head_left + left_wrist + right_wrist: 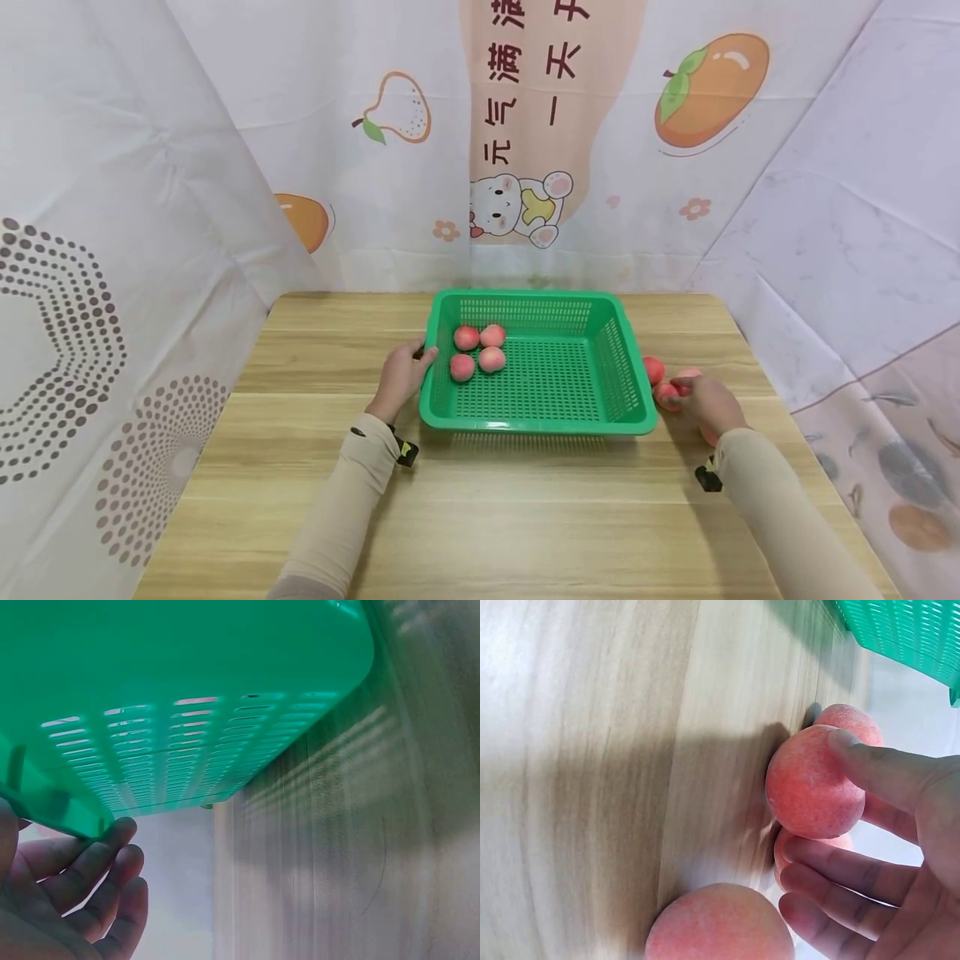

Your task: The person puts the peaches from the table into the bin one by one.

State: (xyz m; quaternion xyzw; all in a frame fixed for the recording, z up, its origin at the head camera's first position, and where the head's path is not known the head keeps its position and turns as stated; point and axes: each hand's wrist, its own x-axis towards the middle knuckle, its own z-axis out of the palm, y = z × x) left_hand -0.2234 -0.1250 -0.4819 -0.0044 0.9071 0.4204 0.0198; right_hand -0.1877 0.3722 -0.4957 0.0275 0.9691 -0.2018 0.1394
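A green basket [536, 423] stands on the table with several peaches [492, 359] in its left part. The left hand [402, 379] holds the basket's left rim; in the left wrist view the fingers of that hand [82, 889] curl at the rim's edge. Right of the basket, the right hand [711, 403] is at a group of peaches [654, 370]. In the right wrist view, the thumb and fingers of this hand [885, 847] are round one peach [814, 784], thumb on top. Other peaches lie behind it and beside the fingers, one of them [720, 930] nearer the camera.
The wooden table [495, 517] reaches out in front of the basket and to both sides. Printed curtains [375, 192] hang behind the table and at its sides. A dark wrist device [707, 475] is on the right wrist, another [407, 452] on the left.
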